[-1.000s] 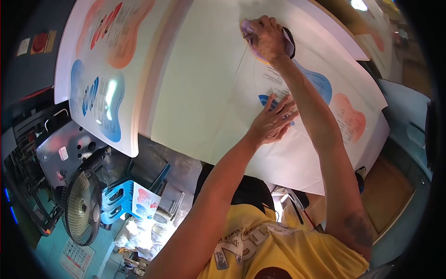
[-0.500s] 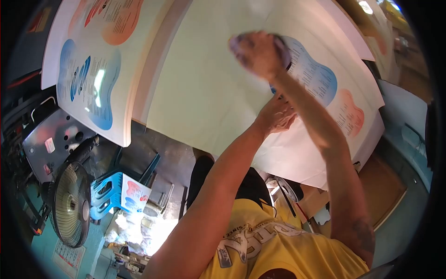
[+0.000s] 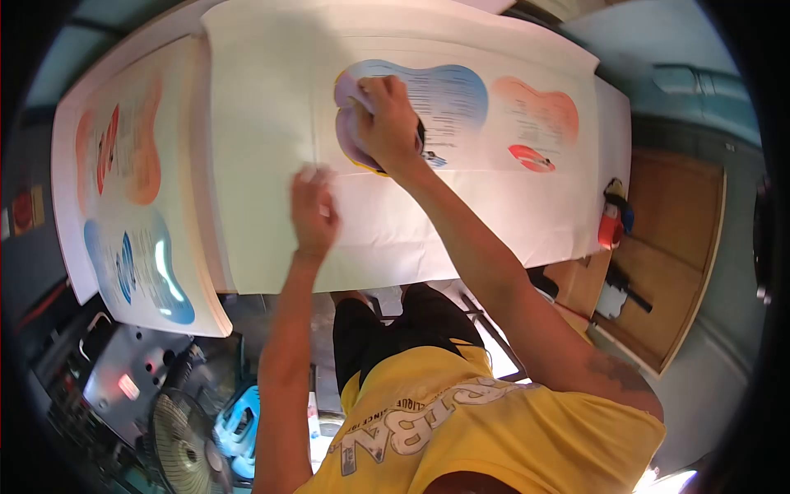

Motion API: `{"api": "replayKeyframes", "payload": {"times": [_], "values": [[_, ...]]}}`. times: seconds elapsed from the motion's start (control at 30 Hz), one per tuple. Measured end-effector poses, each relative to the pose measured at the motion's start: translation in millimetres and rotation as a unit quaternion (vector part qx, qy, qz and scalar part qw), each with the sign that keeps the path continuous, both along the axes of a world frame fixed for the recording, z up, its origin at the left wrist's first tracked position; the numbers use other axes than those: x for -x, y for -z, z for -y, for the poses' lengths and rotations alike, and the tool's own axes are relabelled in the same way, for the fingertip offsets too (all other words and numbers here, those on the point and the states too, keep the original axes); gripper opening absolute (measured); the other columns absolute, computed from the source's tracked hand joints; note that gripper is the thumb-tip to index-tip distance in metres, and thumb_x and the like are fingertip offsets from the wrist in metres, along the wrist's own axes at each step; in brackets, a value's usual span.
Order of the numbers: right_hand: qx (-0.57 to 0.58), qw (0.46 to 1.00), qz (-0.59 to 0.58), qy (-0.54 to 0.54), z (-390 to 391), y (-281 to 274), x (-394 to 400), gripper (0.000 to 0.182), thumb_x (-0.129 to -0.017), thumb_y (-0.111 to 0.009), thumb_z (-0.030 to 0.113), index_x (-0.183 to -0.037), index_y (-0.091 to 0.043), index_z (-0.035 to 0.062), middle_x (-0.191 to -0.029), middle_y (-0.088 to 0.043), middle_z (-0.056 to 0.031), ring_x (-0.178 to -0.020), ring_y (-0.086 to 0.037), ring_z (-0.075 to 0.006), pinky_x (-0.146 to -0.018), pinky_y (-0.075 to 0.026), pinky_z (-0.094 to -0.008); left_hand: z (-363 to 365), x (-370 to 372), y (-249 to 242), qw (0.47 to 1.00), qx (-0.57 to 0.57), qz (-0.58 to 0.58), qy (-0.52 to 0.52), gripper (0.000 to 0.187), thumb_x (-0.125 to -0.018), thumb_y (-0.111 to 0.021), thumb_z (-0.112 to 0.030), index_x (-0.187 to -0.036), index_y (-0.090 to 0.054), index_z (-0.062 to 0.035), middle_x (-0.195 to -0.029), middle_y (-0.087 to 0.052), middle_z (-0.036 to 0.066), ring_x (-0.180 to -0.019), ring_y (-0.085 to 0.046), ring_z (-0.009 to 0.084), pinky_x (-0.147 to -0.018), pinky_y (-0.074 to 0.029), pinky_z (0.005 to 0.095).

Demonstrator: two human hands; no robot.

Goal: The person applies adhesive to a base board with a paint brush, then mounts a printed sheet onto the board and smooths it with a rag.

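Right hand: the right hand (image 3: pixel 393 123) is pressing down on the print (image 3: pixel 461 107), fingers curled and clamped on a pale cloth (image 3: pixel 350 123) that is showing at the hand's left side
Left hand: the left hand (image 3: pixel 313 207) is lying flat on the white sheet (image 3: pixel 263 165), fingers together and stretched out, gripping nothing; it is a little blurred
Cloth: it is sitting bunched under the right hand, over the blue shape of the print, touching the paper
Print: it is lying across the middle of the table, a blue blob to the left and an orange one (image 3: pixel 539 115) to the right, with a small red mark (image 3: pixel 531 158) below
Sheet: the white sheet is spreading under both hands, its near edge hanging just over the person's lap
Containers: none are showing clearly; whether the blue crate (image 3: pixel 234 428) by the fan is holding anything, I cannot tell
Around: a second stack of prints (image 3: pixel 123 189) is lying to the left, just beside the sheet; a red tool (image 3: pixel 611 222) is resting at the sheet's right edge; a fan (image 3: pixel 185 449) is standing on the floor below
In the way: the right arm is crossing over the sheet's lower part, hiding some of it
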State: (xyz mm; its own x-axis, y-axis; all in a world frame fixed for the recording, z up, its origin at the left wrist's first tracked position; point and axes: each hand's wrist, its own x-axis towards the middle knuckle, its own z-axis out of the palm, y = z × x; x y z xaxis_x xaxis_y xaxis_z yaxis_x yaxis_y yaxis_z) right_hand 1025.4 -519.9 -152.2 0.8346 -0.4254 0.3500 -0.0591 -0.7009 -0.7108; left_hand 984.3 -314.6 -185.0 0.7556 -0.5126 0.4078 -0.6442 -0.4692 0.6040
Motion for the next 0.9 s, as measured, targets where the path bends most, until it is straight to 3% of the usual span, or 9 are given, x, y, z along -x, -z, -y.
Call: {"api": "replayKeyframes", "payload": {"times": [0.07,0.13,0.23,0.37,0.5,0.63,0.73,0.8,0.9], "values": [[0.053,0.996,-0.06,0.024,-2,22,3,0.032,-0.082,-0.073,0.016,-0.114,-0.065,0.0186,-0.109,-0.062,-0.0132,-0.101,-0.06,-0.0379,-0.077,-0.053,-0.0488,11,-25,3,0.996,-0.003,-0.023,-0.085,0.038,-0.095,-0.058,0.003,-0.133,-0.059,-0.0007,-0.132,-0.063,0.018,-0.126,-0.055,0.0426,-0.108,-0.044,0.0537],[0.092,0.993,-0.079,0.004,-21,37,6,0.04,-0.085,-0.071,0.024,-0.124,-0.063,0.0199,-0.116,-0.059,-0.0124,-0.112,-0.053,-0.0366,-0.089,-0.045,-0.0523,53,-63,5,0.988,0.03,-0.085,-0.126,0.04,-0.095,-0.058,0.004,-0.135,-0.058,-0.0015,-0.132,-0.062,0.018,-0.125,-0.055,0.0426,-0.107,-0.044,0.0531],[0.081,0.993,-0.088,-0.024,-19,65,10,0.041,-0.091,-0.066,0.029,-0.13,-0.061,0.0187,-0.12,-0.055,-0.0122,-0.115,-0.047,-0.0367,-0.097,-0.035,-0.0537,89,-90,51,0.997,0.009,-0.001,-0.082,0.039,-0.105,-0.052,-0.019,-0.141,-0.054,-0.0017,-0.136,-0.059,0.019,-0.124,-0.053,0.0424,-0.108,-0.041,0.0534],[0.118,0.988,-0.102,0.013,15,51,34,0.038,-0.089,-0.067,0.028,-0.124,-0.063,0.0155,-0.116,-0.055,-0.0144,-0.111,-0.049,-0.0367,-0.092,-0.037,-0.0549,102,-78,26,0.989,-0.035,-0.071,-0.125,0.053,-0.107,-0.049,-0.037,-0.147,-0.05,-0.0031,-0.145,-0.054,0.021,-0.135,-0.047,0.0413,-0.115,-0.035,0.0523],[0.192,0.969,-0.081,0.134,134,65,101,0.038,-0.082,-0.073,0.026,-0.116,-0.061,0.0136,-0.11,-0.058,-0.0134,-0.102,-0.055,-0.0352,-0.083,-0.043,-0.0514,98,-87,37,0.991,-0.114,0.007,-0.075,0.053,-0.108,-0.047,-0.034,-0.152,-0.044,-0.0048,-0.153,-0.049,0.02,-0.141,-0.044,0.0407,-0.117,-0.033,0.0542],[0.256,0.928,-0.185,0.199,278,30,171,0.026,-0.09,-0.071,0.024,-0.113,-0.062,0.0143,-0.096,-0.061,-0.0115,-0.088,-0.06,-0.0327,-0.076,-0.05,-0.045,105,-83,33,0.981,-0.171,0.01,-0.09,0.053,-0.11,-0.044,-0.035,-0.153,-0.043,-0.0054,-0.157,-0.045,0.019,-0.142,-0.042,0.0401,-0.116,-0.032,0.0536],[0.371,0.859,-0.224,0.273,393,69,243,0.03,-0.095,-0.069,0.033,-0.109,-0.062,0.0082,-0.102,-0.055,-0.0132,-0.096,-0.056,-0.0332,-0.081,-0.046,-0.0467,112,-83,30,0.978,-0.186,0.024,-0.088,0.052,-0.11,-0.044,-0.034,-0.153,-0.043,-0.0059,-0.158,-0.043,0.02,-0.143,-0.041,0.0407,-0.116,-0.031,0.0545],[0.323,0.829,-0.245,0.385,452,81,273,0.032,-0.096,-0.066,0.035,-0.11,-0.062,0.006,-0.11,-0.059,-0.0164,-0.104,-0.057,-0.0367,-0.09,-0.047,-0.0492,108,-76,27,0.975,-0.205,0.022,-0.082,0.053,-0.11,-0.044,-0.035,-0.154,-0.041,-0.006,-0.158,-0.042,0.021,-0.143,-0.04,0.0415,-0.117,-0.03,0.056],[0.342,0.798,-0.241,0.434,474,83,283,0.03,-0.096,-0.062,0.029,-0.113,-0.062,0.0046,-0.112,-0.061,-0.0168,-0.104,-0.058,-0.0384,-0.092,-0.047,-0.0511,113,-88,30,0.973,-0.21,0.045,-0.079,0.056,-0.109,-0.045,-0.037,-0.156,-0.038,-0.0064,-0.159,-0.039,0.022,-0.145,-0.037,0.0425,-0.118,-0.028,0.0594]]}}
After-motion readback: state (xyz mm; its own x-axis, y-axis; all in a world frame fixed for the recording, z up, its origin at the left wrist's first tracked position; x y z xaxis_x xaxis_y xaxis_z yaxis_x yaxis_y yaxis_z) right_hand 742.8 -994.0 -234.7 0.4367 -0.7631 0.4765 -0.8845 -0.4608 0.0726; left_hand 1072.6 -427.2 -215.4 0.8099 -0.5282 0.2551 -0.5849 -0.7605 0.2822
